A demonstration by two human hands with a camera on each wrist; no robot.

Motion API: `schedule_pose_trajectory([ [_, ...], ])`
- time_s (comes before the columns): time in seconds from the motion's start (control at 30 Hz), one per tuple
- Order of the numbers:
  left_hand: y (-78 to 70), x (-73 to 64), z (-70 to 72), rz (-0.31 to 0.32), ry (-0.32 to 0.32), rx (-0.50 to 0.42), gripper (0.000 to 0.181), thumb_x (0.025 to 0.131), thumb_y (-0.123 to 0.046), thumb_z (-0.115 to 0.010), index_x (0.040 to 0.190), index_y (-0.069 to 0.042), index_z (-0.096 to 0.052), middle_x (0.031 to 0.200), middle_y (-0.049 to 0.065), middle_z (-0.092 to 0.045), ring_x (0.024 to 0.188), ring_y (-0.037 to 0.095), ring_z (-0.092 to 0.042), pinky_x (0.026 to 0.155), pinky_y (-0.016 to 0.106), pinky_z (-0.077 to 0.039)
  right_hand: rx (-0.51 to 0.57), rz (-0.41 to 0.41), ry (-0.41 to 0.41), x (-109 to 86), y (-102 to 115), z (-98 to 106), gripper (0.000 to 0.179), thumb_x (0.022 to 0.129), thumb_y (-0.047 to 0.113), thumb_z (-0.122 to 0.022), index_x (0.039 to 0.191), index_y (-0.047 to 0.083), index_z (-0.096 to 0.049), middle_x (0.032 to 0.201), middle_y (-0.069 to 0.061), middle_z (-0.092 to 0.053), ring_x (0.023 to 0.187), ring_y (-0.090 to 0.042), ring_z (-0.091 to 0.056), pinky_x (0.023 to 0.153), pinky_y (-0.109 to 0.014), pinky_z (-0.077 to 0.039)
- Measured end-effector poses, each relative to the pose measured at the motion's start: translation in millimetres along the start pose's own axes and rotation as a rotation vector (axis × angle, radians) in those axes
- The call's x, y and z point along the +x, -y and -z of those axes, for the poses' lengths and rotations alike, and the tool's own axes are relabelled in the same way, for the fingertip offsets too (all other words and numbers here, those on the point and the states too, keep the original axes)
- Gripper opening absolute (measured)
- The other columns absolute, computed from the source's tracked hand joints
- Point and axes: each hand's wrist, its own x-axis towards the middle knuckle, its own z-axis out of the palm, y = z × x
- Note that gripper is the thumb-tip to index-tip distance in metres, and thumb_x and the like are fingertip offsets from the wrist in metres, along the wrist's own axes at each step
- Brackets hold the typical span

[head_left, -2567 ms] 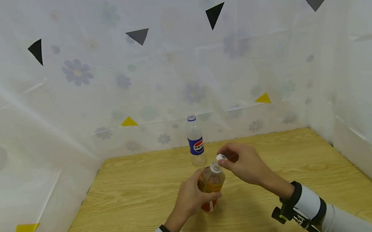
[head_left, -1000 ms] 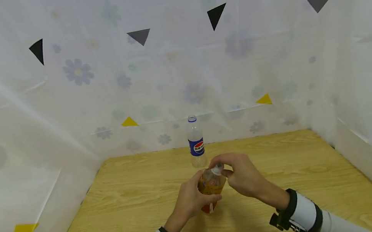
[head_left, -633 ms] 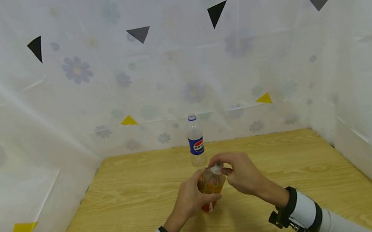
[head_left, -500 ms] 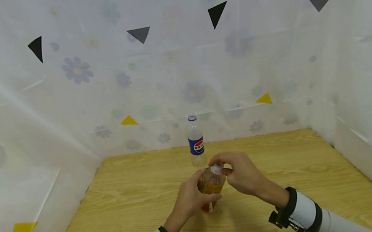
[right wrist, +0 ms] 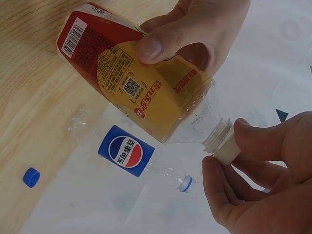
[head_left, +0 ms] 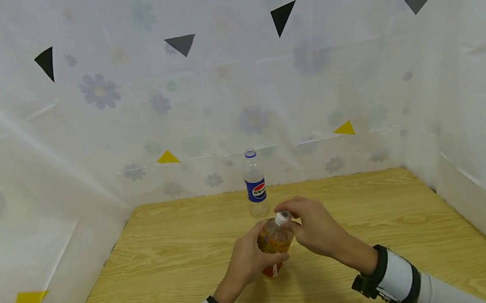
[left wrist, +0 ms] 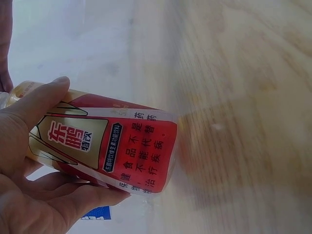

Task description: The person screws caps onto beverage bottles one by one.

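Note:
My left hand (head_left: 249, 257) grips a drink bottle (head_left: 276, 241) with a red and yellow label, its fingers and thumb wrapped round the body. Amber liquid shows inside the bottle in the right wrist view. On the bottle's neck sits a white cap (right wrist: 227, 150), pinched between the thumb and fingers of my right hand (head_left: 318, 225). Behind the hands, an uncapped clear Pepsi bottle (head_left: 256, 190) with a blue label stands upright. It holds no visible drink. A blue cap (right wrist: 31, 177) lies on the table near that bottle in the right wrist view; my hands hide it from the head view.
The wood-grain table (head_left: 181, 240) reaches back to a pale flowered curtain (head_left: 218, 99). White sheeting (head_left: 484, 117) closes in both sides, with black, grey and yellow triangles on it. Each wrist wears a strapped camera (head_left: 368, 285).
Earlier my right hand held the white cap beside the open neck; the cap then came down onto the neck. Since then the right fingers have shifted slightly round it. The left hand stays put.

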Motion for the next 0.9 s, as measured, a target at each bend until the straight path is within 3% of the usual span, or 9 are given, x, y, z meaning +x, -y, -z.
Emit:
schedule_pose_trajectory([
  [0.2,0.4,0.3,-0.7,0.005,0.002,-0.005,0.078,0.077,-0.039,-0.089,0.145,-0.021,-0.054,0.120,0.007,-0.071,0.101,0.022,-0.072,0.075,0.034,-0.060,0.013,-0.016,-0.016,0.0,-0.8,-0.9,0.020,0.089,0.008,-0.078,0.108,0.005,-0.073,0.104,-0.007,-0.070,0.092,-0.019,-0.067,0.078,-0.036,-0.060],
  [0.4,-0.2,0.9,-1.4,0.005,0.009,0.004,0.079,0.077,-0.041,-0.089,0.145,-0.020,-0.054,0.120,0.007,-0.071,0.102,0.022,-0.072,0.076,0.034,-0.060,-0.008,-0.050,-0.030,0.4,-1.8,-0.9,0.015,0.088,0.016,-0.080,0.100,0.009,-0.072,0.091,0.000,-0.065,0.081,-0.010,-0.058,0.071,-0.028,-0.053],
  [0.6,-0.6,1.0,-1.2,0.016,0.012,-0.001,0.080,0.077,-0.040,-0.089,0.145,-0.020,-0.053,0.119,0.007,-0.071,0.101,0.022,-0.072,0.075,0.034,-0.060,-0.016,-0.049,-0.034,0.9,-2.6,-1.1,0.018,0.088,0.018,-0.080,0.101,0.009,-0.072,0.090,0.001,-0.064,0.079,-0.012,-0.057,0.069,-0.026,-0.050],
  [0.7,-0.2,1.0,-0.5,0.030,0.013,-0.008,0.081,0.077,-0.040,-0.089,0.146,-0.020,-0.052,0.120,0.008,-0.071,0.102,0.023,-0.071,0.077,0.036,-0.061,-0.030,-0.070,-0.013,1.6,-2.1,-0.3,0.028,0.088,0.022,-0.080,0.110,0.007,-0.071,0.094,-0.002,-0.065,0.084,-0.016,-0.061,0.071,-0.031,-0.053],
  [0.8,0.8,0.2,0.7,0.033,0.011,-0.015,0.082,0.078,-0.039,-0.089,0.147,-0.018,-0.051,0.121,0.009,-0.070,0.104,0.024,-0.071,0.078,0.038,-0.060,-0.029,-0.103,0.026,1.5,-0.5,2.8,0.048,0.087,0.026,-0.082,0.127,0.005,-0.066,0.109,-0.009,-0.068,0.097,-0.025,-0.066,0.078,-0.041,-0.057],
  [0.9,2.5,-0.4,1.8,0.026,0.006,-0.026,0.081,0.078,-0.038,-0.089,0.147,-0.017,-0.051,0.122,0.009,-0.070,0.104,0.025,-0.070,0.079,0.040,-0.060,0.001,-0.108,0.050,0.6,1.2,6.7,0.055,0.087,0.017,-0.081,0.137,0.007,-0.060,0.126,-0.015,-0.066,0.109,-0.034,-0.066,0.084,-0.049,-0.058],
])
